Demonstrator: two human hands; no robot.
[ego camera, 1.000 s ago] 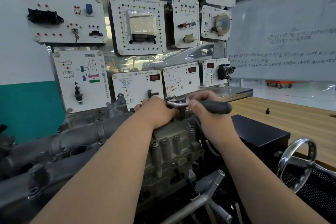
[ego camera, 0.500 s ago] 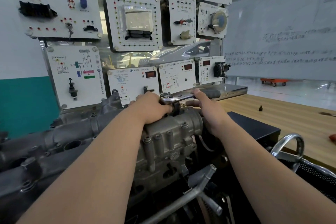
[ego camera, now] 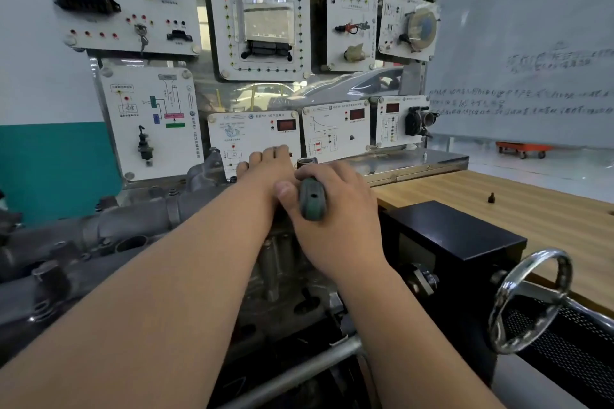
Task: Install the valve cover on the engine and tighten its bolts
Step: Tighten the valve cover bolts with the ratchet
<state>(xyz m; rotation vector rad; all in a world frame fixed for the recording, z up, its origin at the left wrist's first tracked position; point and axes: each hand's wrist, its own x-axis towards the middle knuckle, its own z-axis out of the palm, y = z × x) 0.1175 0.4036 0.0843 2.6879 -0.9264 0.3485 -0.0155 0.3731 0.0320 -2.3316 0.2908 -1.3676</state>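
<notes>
Fingers (ego camera: pixel 329 173) of right hand (ego camera: pixel 335 222) curl round ratchet handle (ego camera: pixel 310 201); left hand (ego camera: pixel 270 169) lies flat on engine (ego camera: pixel 133 226).

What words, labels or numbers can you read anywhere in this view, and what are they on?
Nothing can be read for certain.
Instrument panels: printed headings and labels, too small and blurred.
Whiteboard: handwritten lines, too faint and blurred.
Red displays: no digits legible.

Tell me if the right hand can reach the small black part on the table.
Probably, once freed: the right hand grips the ratchet handle; nothing tall blocks the small black part.
</notes>
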